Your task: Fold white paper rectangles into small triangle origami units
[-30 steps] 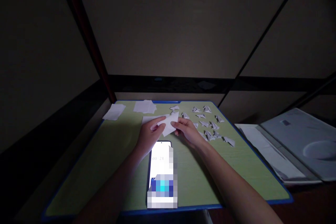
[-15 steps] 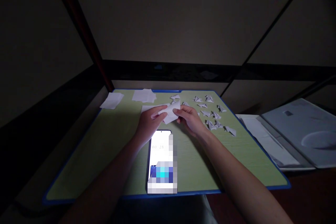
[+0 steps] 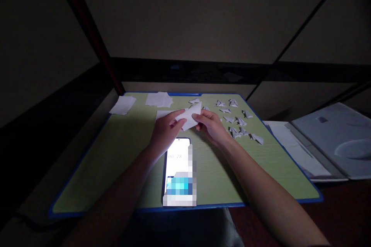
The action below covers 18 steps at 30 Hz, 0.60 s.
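Holding: I see both hands on one creased white paper (image 3: 189, 119), at my dial's centre, above the green table (image 3: 214, 173).
Left hand (image 3: 165, 129): grasping the paper's nine o'clock side between thumb and fingers.
Right hand (image 3: 213, 125): pinching it at three o'clock, thumb on top.
Phone (image 3: 177, 166): lying at six o'clock, screen lit.
Paper piles (image 3: 158, 99): two, flat, around ten o'clock.
Small folded papers (image 3: 233, 103): scattered, one to four o'clock.

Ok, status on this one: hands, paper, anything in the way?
Left hand and right hand both pinching white paper. Paper looks folded. Lit phone on the near side, not blocking it.
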Each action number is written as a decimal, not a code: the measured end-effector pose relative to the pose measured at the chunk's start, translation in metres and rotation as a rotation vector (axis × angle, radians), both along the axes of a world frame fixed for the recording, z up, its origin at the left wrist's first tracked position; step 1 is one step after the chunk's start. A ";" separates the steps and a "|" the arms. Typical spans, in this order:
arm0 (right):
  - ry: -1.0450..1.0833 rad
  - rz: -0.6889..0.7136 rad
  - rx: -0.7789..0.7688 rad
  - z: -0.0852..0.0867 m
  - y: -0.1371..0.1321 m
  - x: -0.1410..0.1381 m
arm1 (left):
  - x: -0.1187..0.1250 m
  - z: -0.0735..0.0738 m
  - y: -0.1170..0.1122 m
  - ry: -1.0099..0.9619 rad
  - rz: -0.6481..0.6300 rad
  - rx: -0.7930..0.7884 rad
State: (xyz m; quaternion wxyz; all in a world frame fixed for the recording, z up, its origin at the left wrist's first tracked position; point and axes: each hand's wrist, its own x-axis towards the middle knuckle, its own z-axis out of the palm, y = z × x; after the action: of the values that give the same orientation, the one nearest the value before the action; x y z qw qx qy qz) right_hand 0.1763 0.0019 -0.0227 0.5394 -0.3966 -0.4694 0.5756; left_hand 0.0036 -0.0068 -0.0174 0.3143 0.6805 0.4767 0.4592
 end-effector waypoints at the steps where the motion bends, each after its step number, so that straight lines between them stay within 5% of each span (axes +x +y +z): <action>1: -0.005 -0.004 0.000 0.000 0.000 0.000 | 0.000 0.000 0.000 0.000 0.000 -0.005; 11: -0.047 -0.013 0.036 -0.003 0.001 0.001 | 0.000 0.016 -0.001 -0.165 -0.008 -0.207; 18: -0.082 -0.042 0.103 -0.004 0.002 0.000 | 0.002 0.011 -0.001 -0.161 -0.029 -0.156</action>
State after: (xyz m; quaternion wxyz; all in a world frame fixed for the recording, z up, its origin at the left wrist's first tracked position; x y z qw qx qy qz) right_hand 0.1759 0.0035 -0.0270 0.5514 -0.4014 -0.5119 0.5223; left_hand 0.0059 -0.0074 -0.0063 0.4103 0.6217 0.4742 0.4693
